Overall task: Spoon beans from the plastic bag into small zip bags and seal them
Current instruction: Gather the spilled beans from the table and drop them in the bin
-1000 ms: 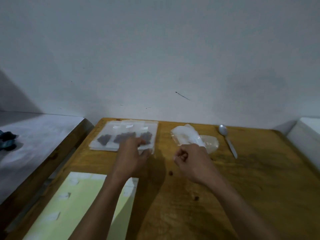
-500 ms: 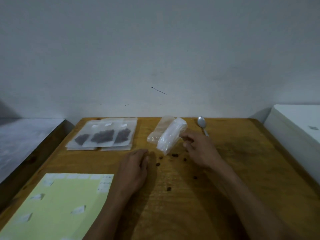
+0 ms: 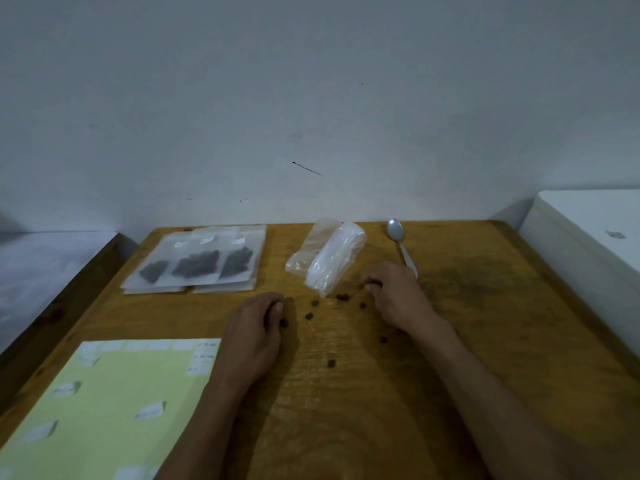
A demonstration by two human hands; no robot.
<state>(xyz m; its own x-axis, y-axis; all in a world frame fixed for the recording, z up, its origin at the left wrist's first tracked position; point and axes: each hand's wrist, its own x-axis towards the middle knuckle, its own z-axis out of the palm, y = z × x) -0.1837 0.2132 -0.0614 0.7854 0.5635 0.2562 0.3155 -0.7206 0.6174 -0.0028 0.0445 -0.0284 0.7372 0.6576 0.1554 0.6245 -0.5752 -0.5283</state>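
worktop (image 3: pixel 485 341): bare wood right of right hand (image 3: pixel 398 299)
beans (image 3: pixel 343 297): scattered between hands
left hand (image 3: pixel 254 327): curled, empty
right hand: fingers curled, contents cannot be told

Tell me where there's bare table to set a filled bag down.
Free: the wood right of the spoon and right hand, up to the table edge. Crowded: loose beans between the hands; filled bags and yellow sheet fill the left.

Handwriting on yellow sheet (image 3: pixel 114 403) labels illegible.
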